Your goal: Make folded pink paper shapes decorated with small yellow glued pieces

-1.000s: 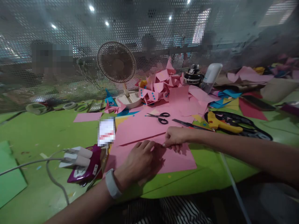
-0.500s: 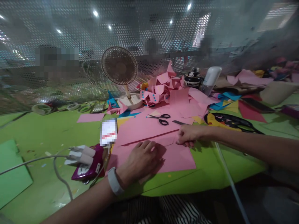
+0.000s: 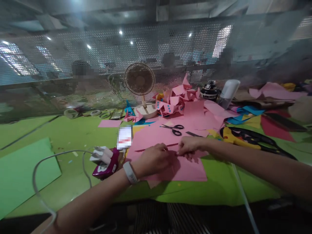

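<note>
My left hand, with a pale band on its wrist, lies over stacked pink sheets with its fingers curled down on a piece of pink paper. Close on its right, my right hand is closed in a pinch at that paper's edge. Both hands hide much of the piece, so its shape cannot be made out. Black scissors lie with their blades apart on the pink paper beyond the hands. A thin dark strip lies beside them, partly behind my right hand.
A small fan stands at the back beside a heap of folded pink paper. A purple power block with plugs and a cable are on the left. A yellow and black tool lies by my right forearm. A green sheet is far left.
My right hand has moved left, close to my left hand, and now pinches at the paper between them. The view has tilted up and turned a little left.
</note>
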Available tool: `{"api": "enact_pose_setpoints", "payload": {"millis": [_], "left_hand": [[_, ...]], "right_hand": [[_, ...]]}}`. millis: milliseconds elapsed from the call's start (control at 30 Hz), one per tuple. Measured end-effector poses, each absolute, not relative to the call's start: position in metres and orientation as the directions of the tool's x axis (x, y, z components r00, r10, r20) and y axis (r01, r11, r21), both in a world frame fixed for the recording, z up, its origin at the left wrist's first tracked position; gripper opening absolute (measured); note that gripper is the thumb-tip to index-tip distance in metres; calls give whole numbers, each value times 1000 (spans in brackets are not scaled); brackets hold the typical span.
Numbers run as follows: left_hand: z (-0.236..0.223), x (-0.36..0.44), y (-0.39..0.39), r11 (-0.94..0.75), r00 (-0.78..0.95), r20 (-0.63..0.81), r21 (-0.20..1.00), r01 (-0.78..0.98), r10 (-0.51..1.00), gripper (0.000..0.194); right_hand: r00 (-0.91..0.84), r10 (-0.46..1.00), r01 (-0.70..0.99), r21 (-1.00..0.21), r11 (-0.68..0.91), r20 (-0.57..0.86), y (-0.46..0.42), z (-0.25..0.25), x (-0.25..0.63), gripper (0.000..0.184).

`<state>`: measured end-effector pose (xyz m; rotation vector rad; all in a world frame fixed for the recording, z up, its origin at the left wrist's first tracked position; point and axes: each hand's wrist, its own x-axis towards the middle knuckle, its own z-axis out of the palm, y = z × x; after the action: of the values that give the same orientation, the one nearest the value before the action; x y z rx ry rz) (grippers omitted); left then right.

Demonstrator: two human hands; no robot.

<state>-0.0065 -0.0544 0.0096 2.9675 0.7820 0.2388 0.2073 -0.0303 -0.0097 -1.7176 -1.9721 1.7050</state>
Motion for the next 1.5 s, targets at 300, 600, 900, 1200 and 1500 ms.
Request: {"api": "enact_pose_setpoints", "payload": {"millis": [300,600,900,1200,1500], "left_hand": [[11,8,-22,-302,626,-427,611,732,652,45],[6,13,-15,-80,596,-587,672,736,548,31],[5,19,-14,32,571,-619,693,721,539,36],[8,20,-14,33,552,-629,675,737,546,37],[7,22,-15,22,535,-632,657,753,560,35]], "right_hand": [[-396,698,694,-692,-198,-597,-31,-9,209,25],[-400,695,700,-689,-188,-597,-30,-9,209,34],[-404,676,684,-694,-223,-616,-29,-13,212,38],[-424,665,714,-679,-172,-615,-26,-7,215,40],[-352,698,773,-614,-160,-624,-27,-3,211,40]]}}
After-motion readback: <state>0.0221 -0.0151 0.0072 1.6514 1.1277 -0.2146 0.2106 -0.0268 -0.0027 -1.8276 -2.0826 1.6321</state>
